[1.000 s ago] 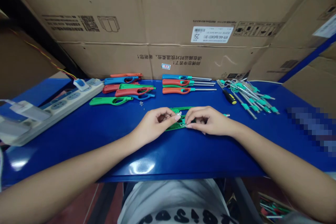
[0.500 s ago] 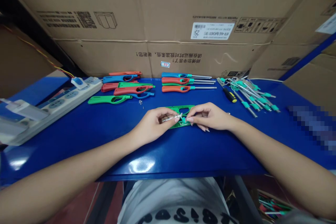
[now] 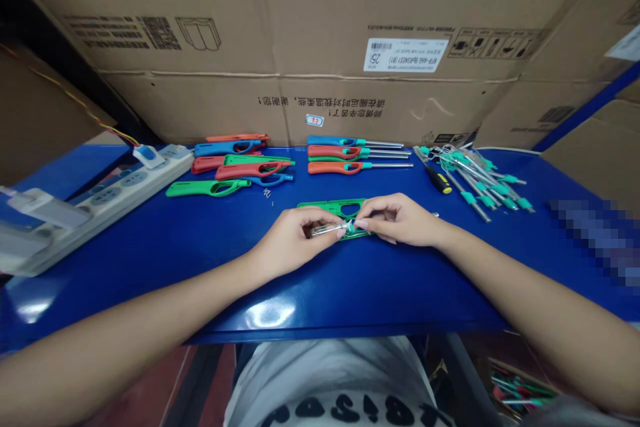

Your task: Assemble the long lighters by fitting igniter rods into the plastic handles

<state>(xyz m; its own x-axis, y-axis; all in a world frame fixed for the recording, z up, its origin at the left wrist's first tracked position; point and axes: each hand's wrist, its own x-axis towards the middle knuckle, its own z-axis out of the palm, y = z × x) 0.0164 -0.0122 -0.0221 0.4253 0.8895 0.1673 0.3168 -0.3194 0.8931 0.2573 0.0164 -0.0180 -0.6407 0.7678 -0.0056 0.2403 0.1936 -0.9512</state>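
Note:
My left hand [image 3: 297,237] is closed around a clear, tube-like lighter fuel tank [image 3: 325,229], which points toward my right hand. My right hand [image 3: 400,219] pinches a small teal lighter part [image 3: 351,227] against the tank's end, thumb and forefinger pressed together. Beyond the right hand's wrist side a short metal tip [image 3: 437,215] peeks out; whether it joins the teal part is hidden. Under both hands lies an opened green lighter shell [image 3: 327,205] on the blue table [image 3: 320,287], its near half mostly covered by the fingers.
Several lighter handles [image 3: 207,188] lie at the back left, beside a white power strip [image 3: 120,197]. Assembled lighters [image 3: 334,167] are stacked at the back centre. A screwdriver [image 3: 440,180] and a pile of metal rods with teal ends [image 3: 475,180] lie right. A cardboard sheet [image 3: 320,33] stands behind.
My two fingertips have drawn slightly closer together at the teal part. More of the green shell's left end shows now, and it sits a little farther left.

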